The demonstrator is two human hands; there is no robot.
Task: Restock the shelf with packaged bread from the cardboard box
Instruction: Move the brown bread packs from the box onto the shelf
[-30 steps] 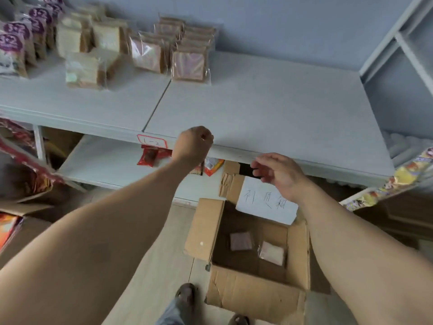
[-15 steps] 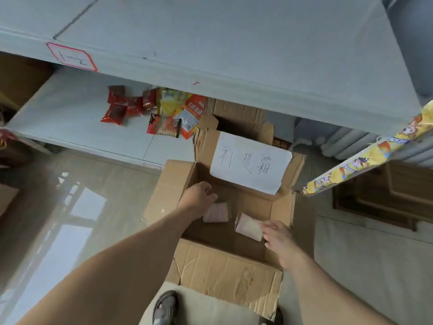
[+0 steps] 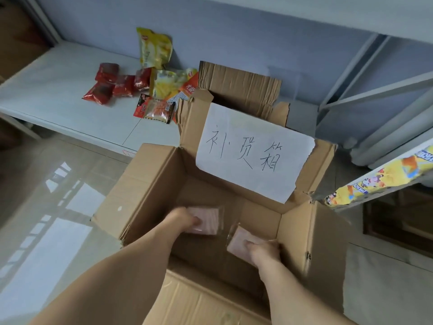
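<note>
An open cardboard box (image 3: 150,191) stands on the floor below me, with a white handwritten paper (image 3: 253,153) taped to its back flap. Two clear-wrapped pink bread packs lie on its bottom. My left hand (image 3: 184,220) is deep in the box with its fingers closed on the left bread pack (image 3: 208,219). My right hand (image 3: 263,250) presses down on the right bread pack (image 3: 239,240), fingers curled over its near edge. The restocked upper shelf is out of view.
A low white shelf (image 3: 58,99) behind the box holds red snack packets (image 3: 112,86) and yellow snack bags (image 3: 154,48). A second cardboard box (image 3: 241,83) stands behind the first. A yellow printed wrapper (image 3: 375,179) hangs at the right. Glossy floor lies to the left.
My view dropped from the upper shelf to the box. Both hands went from the shelf edge down into the box and closed on the two bread packs.
</note>
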